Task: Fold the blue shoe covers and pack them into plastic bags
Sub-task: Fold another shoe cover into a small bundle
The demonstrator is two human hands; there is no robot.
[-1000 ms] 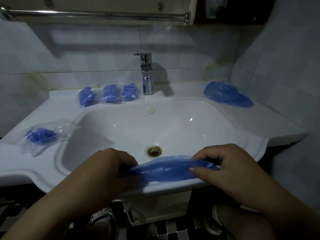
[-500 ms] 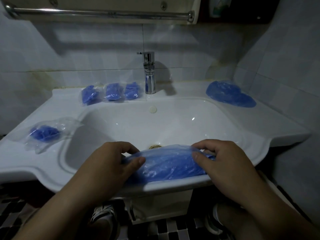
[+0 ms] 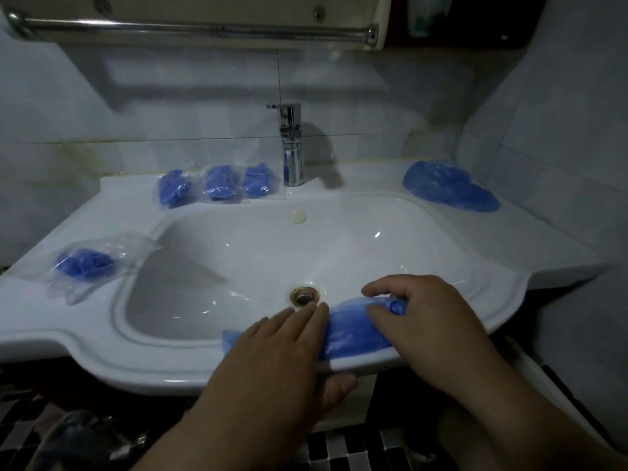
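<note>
A blue shoe cover lies flattened along the front rim of the white sink. My left hand presses flat on its left part with straight fingers. My right hand lies over its right end, with its fingers and thumb curled round the edge. Three packed bags of blue covers stand in a row on the back rim left of the tap. One more packed bag lies on the left rim. A loose pile of blue covers sits at the back right.
A chrome tap rises behind the basin, and the drain lies just beyond the held cover. A metal rail runs overhead. Tiled walls close in at the back and right. Dark tiled floor shows below the sink.
The shoe cover has been laid down flat on the front rim. My left hand has gone from gripping its end to pressing flat on it, and my right hand stays at the right end.
</note>
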